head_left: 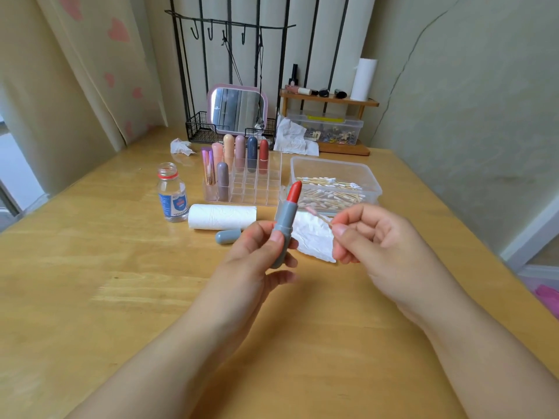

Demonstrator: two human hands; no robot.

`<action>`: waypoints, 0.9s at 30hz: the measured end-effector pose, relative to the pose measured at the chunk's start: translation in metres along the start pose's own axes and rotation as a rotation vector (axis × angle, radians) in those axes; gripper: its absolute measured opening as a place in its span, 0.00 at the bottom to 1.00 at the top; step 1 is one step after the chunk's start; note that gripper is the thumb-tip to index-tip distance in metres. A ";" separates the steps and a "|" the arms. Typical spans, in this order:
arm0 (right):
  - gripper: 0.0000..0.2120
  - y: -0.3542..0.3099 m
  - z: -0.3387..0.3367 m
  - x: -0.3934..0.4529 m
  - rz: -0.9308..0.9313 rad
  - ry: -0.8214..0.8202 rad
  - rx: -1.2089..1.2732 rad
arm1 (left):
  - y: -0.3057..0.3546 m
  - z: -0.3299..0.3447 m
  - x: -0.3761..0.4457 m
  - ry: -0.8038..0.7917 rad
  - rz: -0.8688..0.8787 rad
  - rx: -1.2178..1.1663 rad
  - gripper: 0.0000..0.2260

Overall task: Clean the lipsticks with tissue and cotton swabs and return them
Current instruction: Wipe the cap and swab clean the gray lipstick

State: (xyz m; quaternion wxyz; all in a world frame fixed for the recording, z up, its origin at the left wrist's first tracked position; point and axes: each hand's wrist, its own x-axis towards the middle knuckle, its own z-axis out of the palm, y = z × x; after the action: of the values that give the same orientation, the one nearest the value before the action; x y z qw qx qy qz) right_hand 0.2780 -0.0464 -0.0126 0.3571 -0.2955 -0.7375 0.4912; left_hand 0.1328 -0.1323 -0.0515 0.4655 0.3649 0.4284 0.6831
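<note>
— Wooden table [90, 282], pale walls, wire rack and small mirror [237, 108] at the back. What's laid out?

— Item: clear organiser [260, 189], seven capped lipsticks standing in its back and left cells, front cells vacant. Item: open bottle [172, 193] to its left. Item: tissue roll [222, 216] lying on its side in front. Item: grey cap [228, 236] loose on the table beside the roll. Item: plastic tub [332, 167] of cotton swabs to the right. Item: flat tissue sheet [314, 237] near the hands; crumpled tissues further back.

— And the hands?

— Left hand [257, 255]: fingers and thumb wrapped round the grey lipstick [286, 225], held above the table. Tube nearly upright, leaning slightly right, red bullet wound out at the top. Right hand [372, 237]: pinching a swab [319, 217] by its stick, pinkish tip pointing up-left.

— How do the two lie?

— Swab tip sits just right of the tube, a little below the red bullet, not touching it. Long axes cross at an angle: tube runs up, swab slants toward it. The right hand is nearer the work end, so I'd judge it does the travelling, a short reach left to the rim, while the left only steadies.

— Afterwards?

— Cap lies low-left of the left hand; organiser straight behind it.
</note>
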 end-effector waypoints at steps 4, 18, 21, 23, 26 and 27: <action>0.07 0.011 0.001 -0.007 0.026 0.085 0.109 | -0.006 -0.012 0.008 0.101 0.048 0.229 0.09; 0.06 0.030 0.003 -0.011 -0.018 0.039 -0.124 | -0.025 -0.034 0.025 0.271 0.157 0.965 0.11; 0.07 0.032 0.007 -0.012 -0.003 0.019 -0.214 | -0.027 -0.034 0.026 0.287 0.136 0.989 0.09; 0.07 0.033 0.011 -0.013 0.001 -0.004 -0.267 | -0.027 -0.032 0.026 0.295 0.145 1.009 0.09; 0.08 0.037 0.015 -0.015 0.004 0.005 -0.303 | -0.027 -0.032 0.025 0.310 0.141 1.017 0.09; 0.09 0.038 0.015 -0.015 0.005 0.019 -0.305 | -0.028 -0.033 0.024 0.314 0.134 1.022 0.09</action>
State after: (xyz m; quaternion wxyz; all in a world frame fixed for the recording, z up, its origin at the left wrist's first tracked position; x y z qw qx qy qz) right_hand 0.2771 -0.0527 -0.0554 0.3138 -0.3526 -0.7995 0.3714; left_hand 0.1052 -0.1119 -0.0869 0.1143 0.4648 0.7464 0.4624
